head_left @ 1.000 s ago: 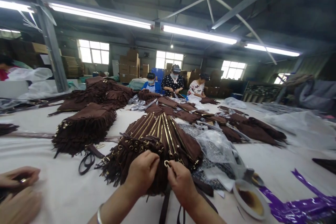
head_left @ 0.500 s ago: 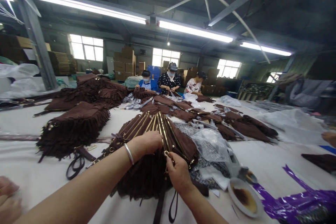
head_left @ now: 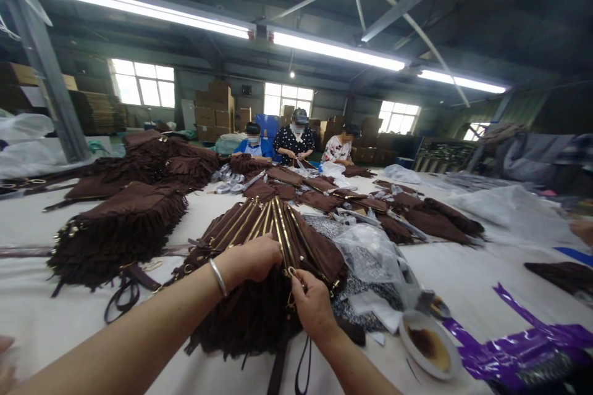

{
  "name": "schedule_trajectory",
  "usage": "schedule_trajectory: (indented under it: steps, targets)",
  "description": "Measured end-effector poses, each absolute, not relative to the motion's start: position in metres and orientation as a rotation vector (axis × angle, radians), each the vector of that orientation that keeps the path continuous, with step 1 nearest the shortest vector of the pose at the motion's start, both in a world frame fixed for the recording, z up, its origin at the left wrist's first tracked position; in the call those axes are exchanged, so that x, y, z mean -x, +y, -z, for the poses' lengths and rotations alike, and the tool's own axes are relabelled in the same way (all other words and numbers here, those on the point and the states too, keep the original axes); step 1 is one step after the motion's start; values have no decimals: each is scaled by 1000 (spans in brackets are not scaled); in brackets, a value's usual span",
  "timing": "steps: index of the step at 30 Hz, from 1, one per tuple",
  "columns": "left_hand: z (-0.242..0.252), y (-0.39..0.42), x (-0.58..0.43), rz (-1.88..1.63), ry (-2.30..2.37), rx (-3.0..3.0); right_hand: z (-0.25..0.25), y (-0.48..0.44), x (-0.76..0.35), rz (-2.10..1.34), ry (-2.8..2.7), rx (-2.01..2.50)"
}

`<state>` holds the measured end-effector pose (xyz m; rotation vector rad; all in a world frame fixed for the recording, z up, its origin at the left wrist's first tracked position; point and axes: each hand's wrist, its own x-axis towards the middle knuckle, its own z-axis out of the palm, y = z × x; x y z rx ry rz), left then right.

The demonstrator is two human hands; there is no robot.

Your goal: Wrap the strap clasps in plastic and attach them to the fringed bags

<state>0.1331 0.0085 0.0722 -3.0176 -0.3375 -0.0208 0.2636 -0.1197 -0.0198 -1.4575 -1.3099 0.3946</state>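
Note:
A fanned stack of dark brown fringed bags [head_left: 227, 228] with gold zippers lies before me. My left hand [head_left: 264, 257], with a silver bangle [head_left: 218, 278] on its wrist, is closed at the zipper end of one bag near the middle; its fingertips are mostly hidden. Just right of it, my right hand [head_left: 312, 299] pinches a gold clasp [head_left: 291, 273] at the bag's edge. Below that hand hangs a thin brown wrist strap [head_left: 303, 364]; another strap [head_left: 279, 358] hangs beside it.
More fringed bags [head_left: 123, 222] are piled at the left. A clear plastic bag [head_left: 368, 250] and a white dish [head_left: 430, 345] with brown residue lie right, near purple plastic [head_left: 519, 352]. Several people sit across the table, one in a dotted top [head_left: 294, 143]. Another person's blurred hand [head_left: 5, 361] shows lower left.
The view has shifted slightly, so most things appear a little further left. Both my hands keep nearly the same hold at the bag. The other person's hand at lower left has mostly left the view.

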Motion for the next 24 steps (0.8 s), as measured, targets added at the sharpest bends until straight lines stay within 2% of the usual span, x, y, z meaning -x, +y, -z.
schedule_trajectory:
  steps: [15,24]
  targets:
    - [-56,21,-127,140,-269,2982,23,-122,-262,-459,-1276,1433]
    - [-59,16,-123,194,-202,2951,24,-104,-253,-216,-1396,1505]
